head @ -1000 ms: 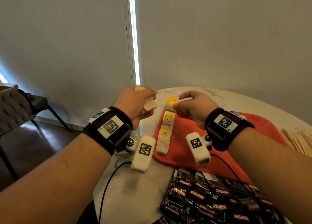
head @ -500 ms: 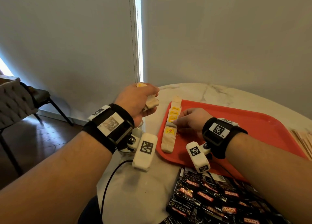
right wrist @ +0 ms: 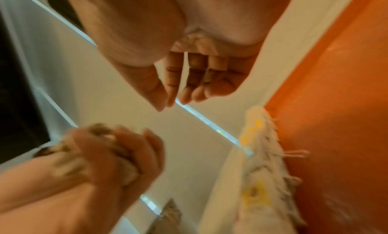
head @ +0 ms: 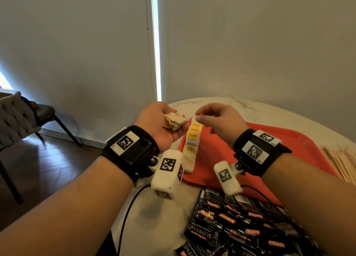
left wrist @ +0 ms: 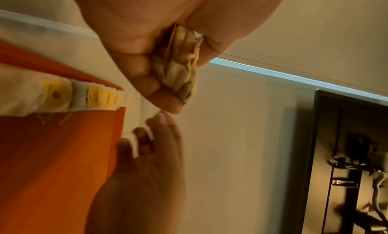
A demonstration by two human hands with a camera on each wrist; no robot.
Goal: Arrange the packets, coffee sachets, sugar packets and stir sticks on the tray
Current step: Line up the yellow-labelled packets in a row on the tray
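My left hand [head: 154,120] is raised over the table's left edge and grips a bundle of pale tea bag packets [head: 175,120]. In the left wrist view the bundle [left wrist: 178,63] is pinched between thumb and fingers. My right hand [head: 210,117] hovers just right of it, fingers loosely curled; the right wrist view shows this hand [right wrist: 178,81] holding nothing. A row of tea bag packets with yellow tags [head: 192,140] lies along the left rim of the red tray [head: 269,140], below both hands. Black coffee sachets [head: 231,223] are piled on the table in front of the tray.
Wooden stir sticks [head: 341,163] lie on the white marble table [head: 250,109] to the right of the tray. A chair [head: 28,117] stands on the wooden floor at far left. A grey wall is close behind the table.
My right hand carried a tea bag down onto the far end of the row, let go, and has risen empty toward my left hand. The left hand kept its bundle.
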